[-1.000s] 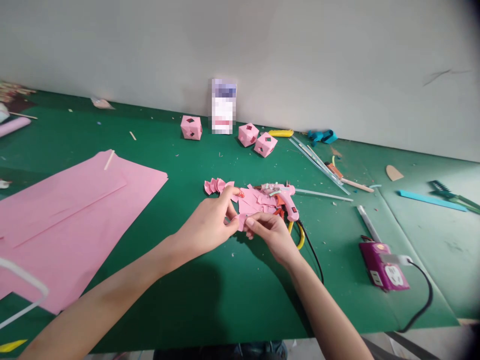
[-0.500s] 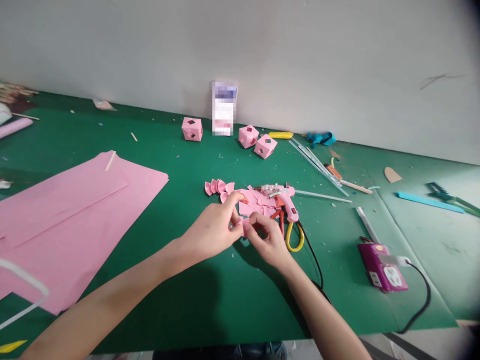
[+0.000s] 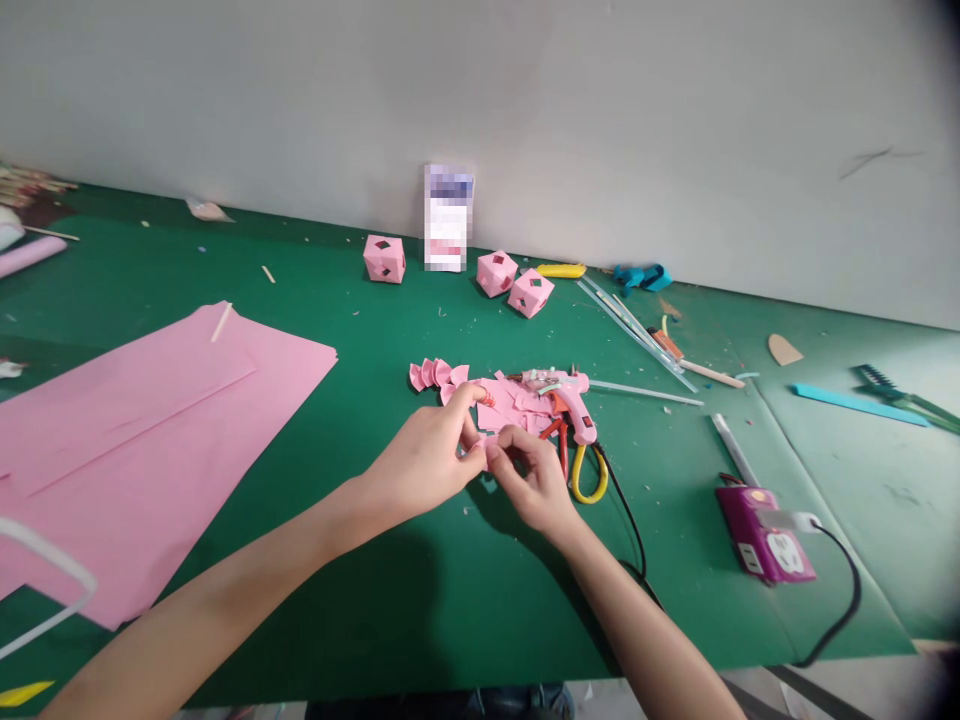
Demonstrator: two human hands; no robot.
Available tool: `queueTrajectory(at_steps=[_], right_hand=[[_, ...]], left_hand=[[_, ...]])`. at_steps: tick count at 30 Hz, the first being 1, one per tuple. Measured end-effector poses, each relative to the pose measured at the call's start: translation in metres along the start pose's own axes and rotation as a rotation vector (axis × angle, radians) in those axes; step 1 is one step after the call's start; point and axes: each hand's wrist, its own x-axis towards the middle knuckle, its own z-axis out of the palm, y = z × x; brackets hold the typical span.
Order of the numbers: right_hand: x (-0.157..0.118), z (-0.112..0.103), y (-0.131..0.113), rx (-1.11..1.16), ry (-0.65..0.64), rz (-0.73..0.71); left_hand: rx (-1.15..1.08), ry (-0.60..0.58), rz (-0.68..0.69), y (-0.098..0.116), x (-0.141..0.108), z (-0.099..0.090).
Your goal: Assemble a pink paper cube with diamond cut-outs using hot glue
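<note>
Between my two hands is a small piece of pink paper [image 3: 486, 455], mostly covered by the fingers. My left hand [image 3: 424, 455] pinches its left side with thumb and fingertips. On its right side, my right hand [image 3: 536, 478] pinches it too, the fingers curled. Just beyond the hands lie loose pink paper cutouts [image 3: 510, 402] and a row of folded pink pieces [image 3: 429, 373]. A pink glue gun [image 3: 574, 400] with a clear glue stick rests over the cutouts. Beside my right hand is a pair of scissors with a yellow handle [image 3: 591, 475].
Large pink sheets [image 3: 180, 430] cover the left of the green table. Pink paper cubes with cut holes [image 3: 384, 260] stand near the wall. On the right are a purple power strip [image 3: 769, 535] with a black cord, several glue sticks [image 3: 637, 335] and a blue strip [image 3: 859, 403].
Both hands stay almost in place. The small pink paper between the fingers has tilted slightly; everything else on the table is unchanged.
</note>
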Motion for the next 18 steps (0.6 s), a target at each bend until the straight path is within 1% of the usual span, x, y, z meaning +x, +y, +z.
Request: queueTrajectory(at_steps=[8,14,18], right_hand=[[0.002,0.002,-0.002,-0.009,-0.016,0.035],[0.003,-0.002,0.001,0.134,-0.072,0.109],[0.005,-0.006,0.001,0.188,-0.059,0.092]], left_hand=[[0.059,0.028,0.021,0.0,0.0,-0.005],[0.035,0.027,-0.006,0.002,-0.001,-0.011],[0.054,0.042,0.003,0.002,-0.001,-0.013]])
